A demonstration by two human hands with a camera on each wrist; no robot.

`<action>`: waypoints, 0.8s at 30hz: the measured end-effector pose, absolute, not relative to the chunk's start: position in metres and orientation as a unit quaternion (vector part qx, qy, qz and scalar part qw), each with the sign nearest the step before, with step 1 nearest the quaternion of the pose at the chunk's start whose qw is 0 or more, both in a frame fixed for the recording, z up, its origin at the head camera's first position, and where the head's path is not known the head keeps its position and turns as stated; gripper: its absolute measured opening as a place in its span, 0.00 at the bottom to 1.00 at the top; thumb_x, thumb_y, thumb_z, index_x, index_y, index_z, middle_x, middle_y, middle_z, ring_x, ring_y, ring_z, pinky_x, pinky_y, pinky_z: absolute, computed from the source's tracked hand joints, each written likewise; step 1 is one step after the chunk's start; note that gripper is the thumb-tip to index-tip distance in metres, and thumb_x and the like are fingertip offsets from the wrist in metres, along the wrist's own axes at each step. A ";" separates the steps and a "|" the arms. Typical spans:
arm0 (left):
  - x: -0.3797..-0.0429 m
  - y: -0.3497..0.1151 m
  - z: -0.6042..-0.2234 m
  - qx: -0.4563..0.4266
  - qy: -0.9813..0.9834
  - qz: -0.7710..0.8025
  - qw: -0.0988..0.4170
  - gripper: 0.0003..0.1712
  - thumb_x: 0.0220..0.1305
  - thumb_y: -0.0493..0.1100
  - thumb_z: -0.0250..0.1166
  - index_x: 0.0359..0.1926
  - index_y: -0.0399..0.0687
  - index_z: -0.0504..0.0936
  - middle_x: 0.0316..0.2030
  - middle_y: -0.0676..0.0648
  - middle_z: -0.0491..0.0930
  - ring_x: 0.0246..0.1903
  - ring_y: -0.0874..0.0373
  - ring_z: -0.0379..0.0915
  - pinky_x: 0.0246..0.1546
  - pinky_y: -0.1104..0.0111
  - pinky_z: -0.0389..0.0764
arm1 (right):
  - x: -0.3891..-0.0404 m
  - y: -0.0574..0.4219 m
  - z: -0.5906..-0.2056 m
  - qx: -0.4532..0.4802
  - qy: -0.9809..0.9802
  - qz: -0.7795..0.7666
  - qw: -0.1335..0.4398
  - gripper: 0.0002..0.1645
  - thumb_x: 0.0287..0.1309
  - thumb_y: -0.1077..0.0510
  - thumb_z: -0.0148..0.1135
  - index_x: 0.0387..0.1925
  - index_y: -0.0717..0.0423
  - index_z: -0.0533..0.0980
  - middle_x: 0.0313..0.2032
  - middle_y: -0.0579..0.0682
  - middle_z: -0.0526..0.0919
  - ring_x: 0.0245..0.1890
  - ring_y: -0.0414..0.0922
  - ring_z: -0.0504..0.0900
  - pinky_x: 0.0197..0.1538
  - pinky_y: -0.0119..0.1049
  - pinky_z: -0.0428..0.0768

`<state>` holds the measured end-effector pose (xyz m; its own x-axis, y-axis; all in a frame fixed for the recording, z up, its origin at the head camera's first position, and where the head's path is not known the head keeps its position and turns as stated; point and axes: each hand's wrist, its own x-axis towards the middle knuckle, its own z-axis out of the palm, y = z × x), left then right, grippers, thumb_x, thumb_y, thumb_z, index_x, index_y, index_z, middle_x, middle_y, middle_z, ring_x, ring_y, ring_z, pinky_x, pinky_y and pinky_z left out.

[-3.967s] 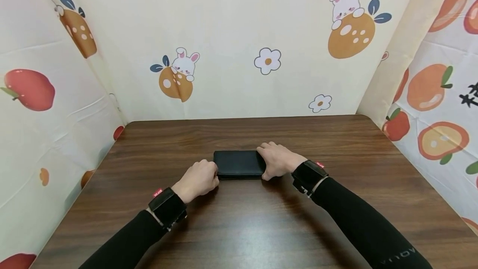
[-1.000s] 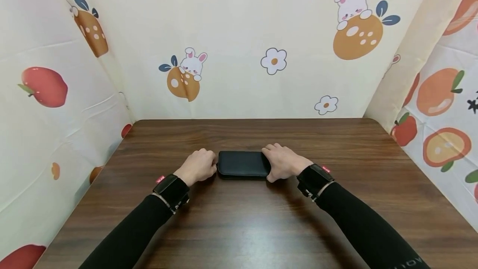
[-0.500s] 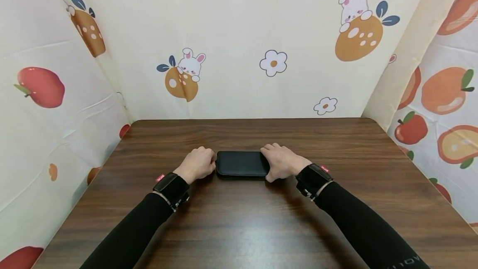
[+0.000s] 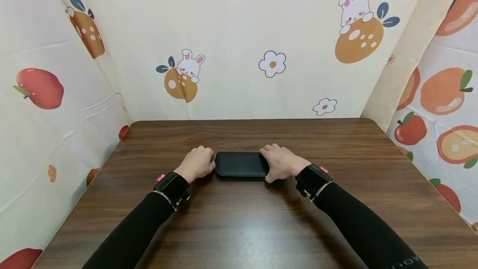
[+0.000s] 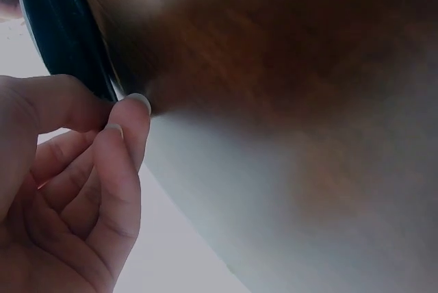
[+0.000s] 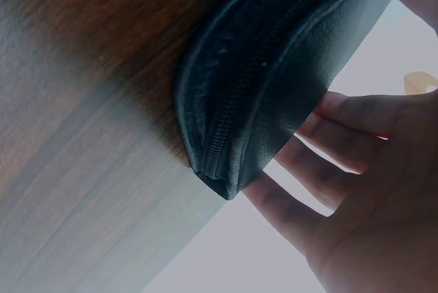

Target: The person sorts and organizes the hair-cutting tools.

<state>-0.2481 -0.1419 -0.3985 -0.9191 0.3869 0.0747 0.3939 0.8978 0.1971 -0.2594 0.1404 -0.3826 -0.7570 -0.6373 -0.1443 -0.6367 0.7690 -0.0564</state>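
Observation:
A black zip-around wallet lies flat on the table, its long side facing me. At its left end my left hand pinches with thumb and fingertips. Those fingertips hide what exactly they grip there. The wallet's right end is held by my right hand, thumb at the near edge and fingers at the far edge. Along the right end, the right wrist view shows the zip with its teeth together. The fingers of the right hand reach across the wallet's cover there.
The brown wood-grain table has rounded far corners. Behind it hangs a pale printed cloth, with more printed cloth at the left and right. Both forearms wear black sleeves and wrist-mounted devices.
Over four seconds my left hand has shifted from the wallet's near left corner farther back along its left end. The wallet's left corners now look rounder. The last half second shows almost no movement.

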 end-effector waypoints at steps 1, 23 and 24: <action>-0.249 -0.142 -0.399 -0.202 -0.973 -0.107 0.021 0.12 0.54 0.36 0.55 0.16 0.51 0.71 0.12 0.54 0.62 0.14 0.60 0.59 0.17 0.69 0.60 | -0.259 0.141 -0.383 -0.339 0.937 -0.001 0.077 0.49 0.37 0.43 0.67 0.61 0.60 0.62 0.57 0.55 0.66 0.54 0.52 0.64 0.53 0.48 0.67; -0.257 -0.147 -0.403 -0.202 -0.973 -0.110 0.024 0.11 0.56 0.38 0.56 0.17 0.50 0.71 0.14 0.52 0.65 0.16 0.58 0.61 0.19 0.67 0.61 | -0.250 0.137 -0.388 -0.336 0.940 -0.004 0.064 0.49 0.36 0.43 0.68 0.60 0.60 0.62 0.56 0.55 0.67 0.53 0.52 0.64 0.53 0.49 0.67; -0.256 -0.147 -0.403 -0.201 -0.973 -0.109 0.026 0.12 0.55 0.38 0.56 0.17 0.50 0.70 0.14 0.52 0.63 0.16 0.58 0.60 0.18 0.67 0.61 | -0.249 0.137 -0.389 -0.336 0.940 -0.005 0.063 0.50 0.36 0.43 0.68 0.60 0.60 0.62 0.56 0.55 0.67 0.53 0.52 0.64 0.53 0.49 0.67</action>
